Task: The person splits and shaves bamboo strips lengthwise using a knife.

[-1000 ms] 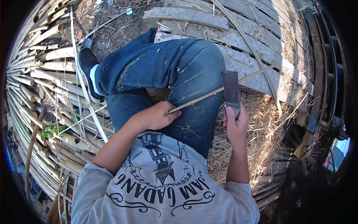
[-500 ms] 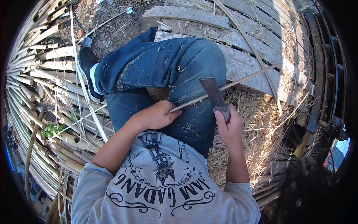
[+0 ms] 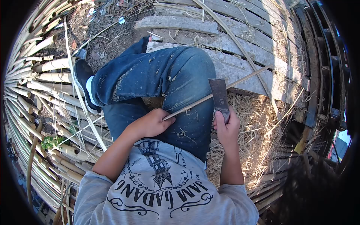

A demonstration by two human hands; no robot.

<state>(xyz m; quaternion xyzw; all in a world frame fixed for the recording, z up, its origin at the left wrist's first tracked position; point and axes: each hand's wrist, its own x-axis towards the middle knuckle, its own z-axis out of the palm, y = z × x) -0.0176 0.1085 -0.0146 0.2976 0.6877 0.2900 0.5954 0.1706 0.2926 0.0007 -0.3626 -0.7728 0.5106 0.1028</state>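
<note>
My left hand [image 3: 155, 123] is closed around the near end of a thin bamboo strip [image 3: 245, 78], which slants over my thigh toward the upper right. In my right hand [image 3: 227, 127] is a broad dark blade [image 3: 219, 93], gripped at its lower end with the thumb along it. The blade stands nearly upright and crosses the strip, hiding a short stretch of it; whether its edge touches the strip I cannot tell. A small rough spot shows on the strip between hand and blade. Beneath both hands lie my jeans [image 3: 187, 75], dotted with shavings.
Bamboo poles [image 3: 56, 66] are stacked along the left. Weathered wooden slats [image 3: 240, 67] lie ahead, with a long bamboo strip [image 3: 232, 35] across them. Straw-like shavings [image 3: 255, 138] cover the ground at right, beside a dark slatted frame [image 3: 326, 75].
The blade has turned more upright and shifted slightly right along the strip. My left hand still grips the strip's end. The whole view has shifted a little.
</note>
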